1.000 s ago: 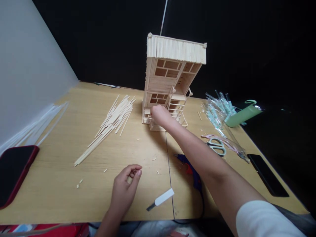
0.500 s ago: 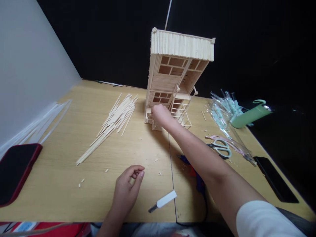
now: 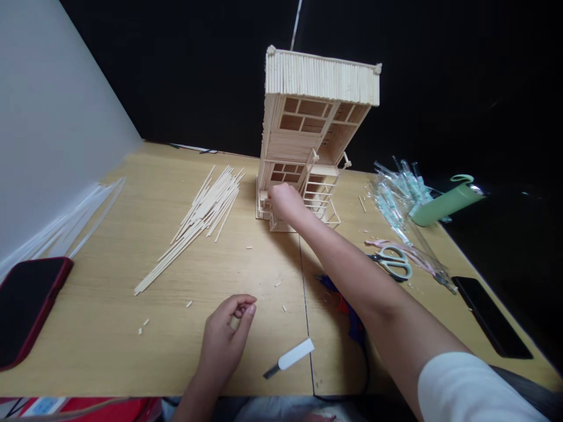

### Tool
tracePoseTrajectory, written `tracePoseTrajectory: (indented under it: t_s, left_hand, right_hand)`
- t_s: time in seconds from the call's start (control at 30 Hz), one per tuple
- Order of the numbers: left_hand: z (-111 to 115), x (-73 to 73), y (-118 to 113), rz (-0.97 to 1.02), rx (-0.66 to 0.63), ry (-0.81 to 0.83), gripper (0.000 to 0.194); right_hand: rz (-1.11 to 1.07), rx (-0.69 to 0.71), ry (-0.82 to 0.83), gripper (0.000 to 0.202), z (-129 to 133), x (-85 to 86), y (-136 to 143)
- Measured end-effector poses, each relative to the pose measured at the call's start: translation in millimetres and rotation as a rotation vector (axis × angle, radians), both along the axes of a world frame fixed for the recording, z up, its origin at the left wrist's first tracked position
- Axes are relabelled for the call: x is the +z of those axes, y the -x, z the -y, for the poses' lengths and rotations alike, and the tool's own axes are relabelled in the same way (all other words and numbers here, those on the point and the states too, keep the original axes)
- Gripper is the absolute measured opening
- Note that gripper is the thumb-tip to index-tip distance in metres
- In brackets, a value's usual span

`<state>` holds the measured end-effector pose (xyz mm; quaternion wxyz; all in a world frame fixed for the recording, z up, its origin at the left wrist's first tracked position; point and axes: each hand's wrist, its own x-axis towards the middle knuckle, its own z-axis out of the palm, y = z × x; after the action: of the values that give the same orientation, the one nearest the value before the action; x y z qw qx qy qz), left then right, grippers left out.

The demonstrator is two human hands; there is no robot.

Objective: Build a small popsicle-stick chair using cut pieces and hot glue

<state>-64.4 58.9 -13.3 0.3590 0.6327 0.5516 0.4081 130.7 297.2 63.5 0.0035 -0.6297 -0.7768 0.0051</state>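
- We locate the house (image 3: 323, 79), built of pale sticks, upright by the far edge of the table (image 3: 153, 205), right of that edge's middle
- We extend the right hand (image 3: 285, 202) to the lower front of the house, just left of the ladder-like rails (image 3: 319, 196)
- We keep the right fingers curled into a loose fist with the back of the hand toward us; their tips are hidden, so we cannot tell what they grip
- We hold the left hand (image 3: 226, 331) over the near part of the table, left of the dark line that runs from the near edge toward the house
- We bend the left thumb and forefinger toward each other, tips close together, the other fingers half curled; we cannot tell whether anything small is between the tips
- We see the stick pile (image 3: 204, 220) left of the house, fanned on a slant, its long end pointing toward the near left corner
- We find the cutter (image 3: 295, 354) by the near edge, right of the left hand, and the glue gun (image 3: 355, 322) partly under the right forearm
- We note the scissors (image 3: 396, 264), bottle (image 3: 448, 205) and black phone (image 3: 492, 316) along the right edge
- We note the red-cased phone (image 3: 30, 310) at the near left corner, with clear strips (image 3: 92, 217) behind it
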Motion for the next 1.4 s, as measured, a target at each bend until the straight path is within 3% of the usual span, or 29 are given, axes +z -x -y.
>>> tracePoseTrajectory:
  t_s: [0.2,0.4,0.57,0.67,0.93,1.1,1.4]
  left_hand:
    - [-0.9,0.2,-0.2,-0.005,0.003,-0.014,0.015]
    - [-2.6,-1.1,-1.2,-0.022,0.011,0.007,0.018]
    - [-3.5,-1.9,-2.0,-0.037,0.019,0.024,0.021]
    - [-3.3,-0.7,-2.8,-0.034,0.026,0.024,0.022]
    - [1.1,-0.2,-3.1,0.005,0.042,0.042,0.021]
    - [1.5,-2.2,-2.3,0.013,0.035,0.041,0.020]
    - [1.5,-2.9,-1.9,-0.001,0.008,0.033,0.019]
  right_hand:
    - [-0.040,0.002,-0.045,0.027,7.5,11.3,-1.9]
    - [-0.107,0.010,-0.168,0.027,30.9,46.6,-18.8]
    - [-0.130,-0.084,-0.208,0.029,49.2,68.2,-37.4]
    - [-0.117,-0.097,-0.140,0.027,47.6,61.1,-36.1]
    - [-0.080,-0.069,0.011,0.017,11.9,20.4,-5.2]
    - [-0.035,-0.059,0.069,0.030,1.9,13.4,3.0]
    - [0.001,-0.002,0.121,0.035,0.3,10.0,-0.2]
